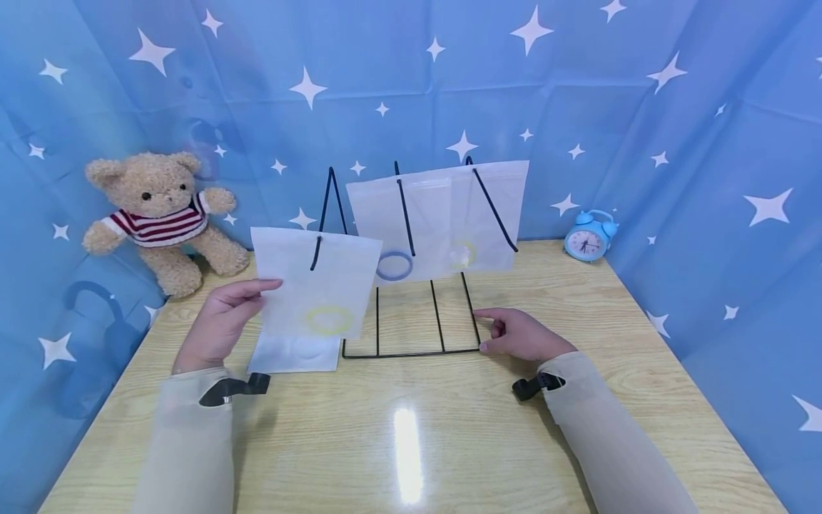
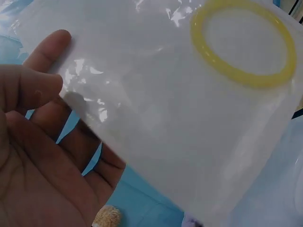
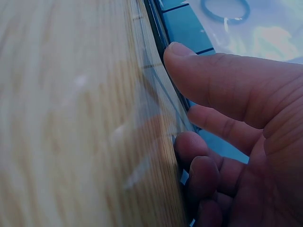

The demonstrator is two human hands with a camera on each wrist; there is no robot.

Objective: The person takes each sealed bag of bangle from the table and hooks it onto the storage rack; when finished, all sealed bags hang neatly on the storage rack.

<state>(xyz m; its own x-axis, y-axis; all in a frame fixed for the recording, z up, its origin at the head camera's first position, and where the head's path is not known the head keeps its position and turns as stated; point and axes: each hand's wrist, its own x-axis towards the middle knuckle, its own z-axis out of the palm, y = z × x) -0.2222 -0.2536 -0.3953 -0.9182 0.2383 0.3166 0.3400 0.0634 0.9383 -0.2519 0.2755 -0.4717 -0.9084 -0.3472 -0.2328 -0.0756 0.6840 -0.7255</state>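
A black wire rack (image 1: 411, 355) stands on the table with translucent plastic bags on its slanted prongs. On the left prong hangs a plastic bag (image 1: 289, 268) with a yellow ring (image 2: 244, 75) showing through. My left hand (image 1: 221, 314) pinches this bag's left edge between thumb and fingers. At the base's front right corner, my right hand (image 1: 523, 335) holds the wire, thumb at the corner and index finger along the side bar. Behind hang a bag (image 1: 379, 214) with a blue ring (image 1: 394, 277) and another bag (image 1: 497, 207) with a faint yellow ring (image 1: 474, 253).
Another whitish bag (image 1: 270, 358) lies flat on the wooden table (image 1: 449, 428), partly under the hanging one. A teddy bear (image 1: 157, 196) sits at the back left, and a blue alarm clock (image 1: 587, 239) stands at the back right. A starry blue curtain (image 1: 398, 64) surrounds the table.
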